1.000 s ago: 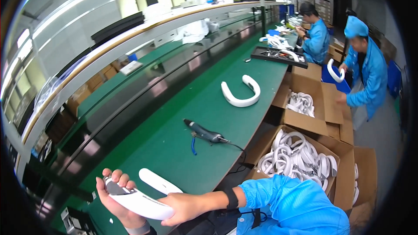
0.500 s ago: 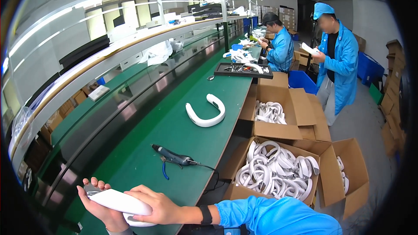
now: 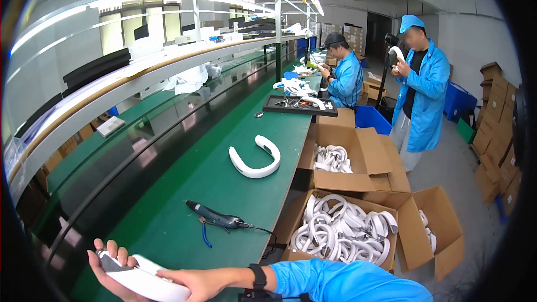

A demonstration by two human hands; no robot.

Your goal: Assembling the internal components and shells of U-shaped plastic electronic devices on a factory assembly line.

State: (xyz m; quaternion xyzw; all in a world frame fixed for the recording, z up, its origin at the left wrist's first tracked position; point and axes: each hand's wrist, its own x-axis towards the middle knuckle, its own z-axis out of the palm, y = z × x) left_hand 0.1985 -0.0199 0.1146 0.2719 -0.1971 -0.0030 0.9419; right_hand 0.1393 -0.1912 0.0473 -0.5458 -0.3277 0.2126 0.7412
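Note:
Low at the left, a white curved neck fan (image 3: 146, 284) with a grey panel is held between my two hands. My left hand (image 3: 106, 268) wraps its fingers over the grey-panelled end. Along the other end, my right hand (image 3: 201, 284) closes around the white shell, its fingertips partly hidden. Another white U-shaped neck fan (image 3: 258, 171) lies on the green bench (image 3: 168, 190) farther ahead. Between it and my hands rest a dark corded electric screwdriver (image 3: 217, 213) and blue-handled pliers (image 3: 205, 234).
Right of the bench, an open carton (image 3: 400, 240) is heaped with white neck fans; another carton (image 3: 341, 180) stands behind it. A black tray (image 3: 274, 108) of small parts sits farther up. Two co-workers in blue, one seated (image 3: 348, 78) and one standing (image 3: 428, 89), handle white pieces.
The neck fan in my hands has turned and dropped slightly toward the lower edge, with its grey panel facing more upward. The standing co-worker has raised a white piece. My view has shifted slightly.

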